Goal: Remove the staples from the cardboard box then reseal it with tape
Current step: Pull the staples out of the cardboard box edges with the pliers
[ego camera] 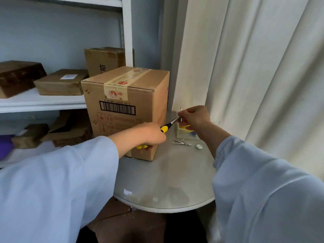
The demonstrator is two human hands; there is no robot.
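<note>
A brown cardboard box [126,106] with printed tape along its top and a barcode on its front stands at the back left of a round glass-topped table [163,183]. My left hand [150,134] grips a yellow-and-black-handled tool [166,127] whose metal tip points right. My right hand [192,116] pinches a thin metal staple [181,114] at that tip, to the right of the box. Several pulled staples [182,142] lie on the table below my hands.
A clear dispenser with a yellow roll [185,132] stands behind my right hand. A small round cap [199,146] lies by the staples. White shelves [40,100] with brown parcels are at the left; a cream curtain [245,67] hangs at the right.
</note>
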